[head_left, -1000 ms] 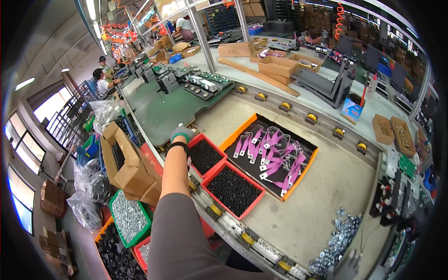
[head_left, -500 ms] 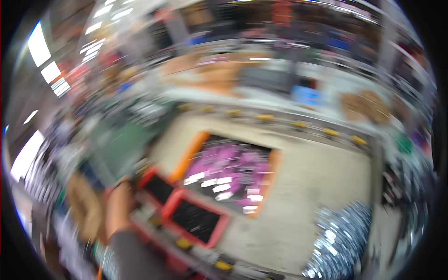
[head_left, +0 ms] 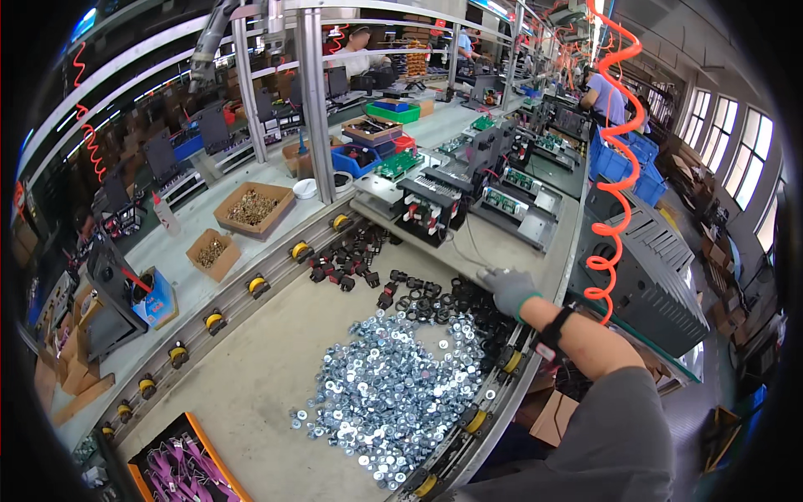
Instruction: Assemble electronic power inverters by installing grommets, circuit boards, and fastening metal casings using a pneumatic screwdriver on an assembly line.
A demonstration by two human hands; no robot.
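Note:
My right hand, in a grey glove with a green cuff, reaches in from the lower right. Its fingers are stretched out at the near edge of a beige board; I cannot tell whether they touch it. On the board sit a metal chassis with green circuit boards and a black-and-silver assembly. Small black parts lie beside and under the hand. Closer to me spreads a big heap of silver metal fasteners. My left hand is out of view.
Rollers with yellow centres line both rails. An orange-edged bin holds purple parts at the lower left. Cardboard boxes of small hardware stand on the left bench. An orange coiled hose hangs at the right. Other people work farther back.
My view has swung to the right and sharpened from a blur. The bare forearm and red-framed trays at the left have left the view. My gloved right hand now shows at the board.

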